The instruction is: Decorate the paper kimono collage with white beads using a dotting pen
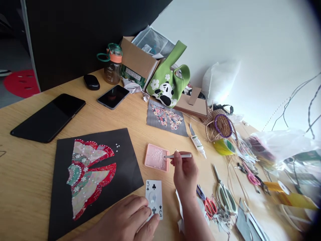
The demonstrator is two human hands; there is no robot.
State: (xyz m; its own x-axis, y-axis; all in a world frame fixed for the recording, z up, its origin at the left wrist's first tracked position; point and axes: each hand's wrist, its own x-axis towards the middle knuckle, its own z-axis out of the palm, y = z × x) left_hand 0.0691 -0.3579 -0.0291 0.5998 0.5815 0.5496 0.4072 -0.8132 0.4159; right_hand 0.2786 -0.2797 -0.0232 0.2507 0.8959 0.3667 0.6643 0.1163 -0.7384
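My right hand (185, 172) holds a thin white pen-like tool (178, 156), its tip over a small pink tray (150, 163) of tiny white beads. My left hand (130, 219) rests on the table with its fingers on a three-of-clubs playing card (153, 198) that carries a blob of clear glue. To the left lies a black sheet (125, 167) bearing a red and patterned fabric butterfly (87, 175) dotted with beads. A few loose white beads (117, 146) sit on the sheet's upper right.
A glue tube (197, 142), grey sheet with a floral butterfly (167, 117), green panda bag (168, 82), cardboard box (136, 60), bottle (113, 65), phone (113, 96), tablet (48, 117) and black case (91, 82) lie farther back. Scissors (208, 203), tape rolls and plastic bags crowd the right side.
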